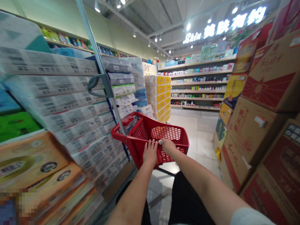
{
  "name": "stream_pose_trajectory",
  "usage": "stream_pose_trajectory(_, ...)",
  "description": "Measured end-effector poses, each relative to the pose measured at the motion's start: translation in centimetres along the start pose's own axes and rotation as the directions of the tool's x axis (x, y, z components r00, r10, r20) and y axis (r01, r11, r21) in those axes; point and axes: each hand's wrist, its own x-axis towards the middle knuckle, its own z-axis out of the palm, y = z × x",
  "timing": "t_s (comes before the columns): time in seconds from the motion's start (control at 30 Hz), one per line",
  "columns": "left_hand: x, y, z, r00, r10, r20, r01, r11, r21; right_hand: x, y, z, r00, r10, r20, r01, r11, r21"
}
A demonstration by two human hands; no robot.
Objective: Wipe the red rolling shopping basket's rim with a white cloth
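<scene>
A red plastic shopping cart (pixel 137 151) with perforated sides stands in front of me. My left hand (pixel 150 152) rests with its fingers spread on the cart's near side rim. Just right of it, my right hand (pixel 167 146) is closed at the same rim, with a small whitish thing (pixel 160 142) at its fingertips, too small to name. A grey metal pole (pixel 92 40) with a grey loop handle (pixel 97 86) rises at the cart's left end.
Stacked packs of paper (pixel 77 103) line the left side. Cardboard boxes (pixel 255 125) are piled on the right. A pale tiled floor (pixel 198 140) runs between them toward shelves of small goods (pixel 199 81). Yellow and white packs (pixel 164 98) stand beyond the cart.
</scene>
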Motion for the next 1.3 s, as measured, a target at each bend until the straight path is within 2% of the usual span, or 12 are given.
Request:
stream_pose_trajectory(0.17,0.2,-0.1,0.3,1.0,-0.008,-0.012,0.008,0.999,-0.033,-1.3,0.0,0.8,0.997,-0.053,-0.062,0.05,0.998,-0.039)
stream_pose_trajectory(0.37,0.1,0.1,-0.4,1.0,-0.011,0.005,0.011,0.999,-0.035,0.6,0.5,-0.4,0.997,-0.069,0.039,0.07,0.997,-0.041)
stream_pose_trajectory(0.57,-0.2,0.1,-0.6,1.0,-0.027,0.014,0.028,0.997,-0.068,-1.8,-0.5,1.0,0.992,-0.116,-0.049,0.11,0.987,-0.118)
stream_pose_trajectory(0.73,-0.2,0.0,-1.0,0.999,-0.012,0.044,0.014,0.999,-0.042,0.2,-0.9,-0.5,0.994,-0.054,0.09,0.064,0.992,-0.107)
stream_pose_trajectory(0.9,-0.5,0.2,-0.8,0.999,-0.026,0.018,0.027,0.997,-0.077,0.1,-1.6,-0.6,0.996,-0.072,0.053,0.079,0.988,-0.132)
stream_pose_trajectory(1.1,-0.9,0.1,-0.8,1.0,-0.01,0.015,0.011,0.996,-0.092,0.6,-1.2,-0.9,0.987,-0.05,0.153,0.07,0.989,-0.131)
stream_pose_trajectory(1.3,-1.0,0.2,-1.1,1.0,-0.024,-0.014,0.022,0.994,-0.112,-1.7,-1.4,0.1,0.999,-0.029,0.031,0.033,0.99,-0.14)
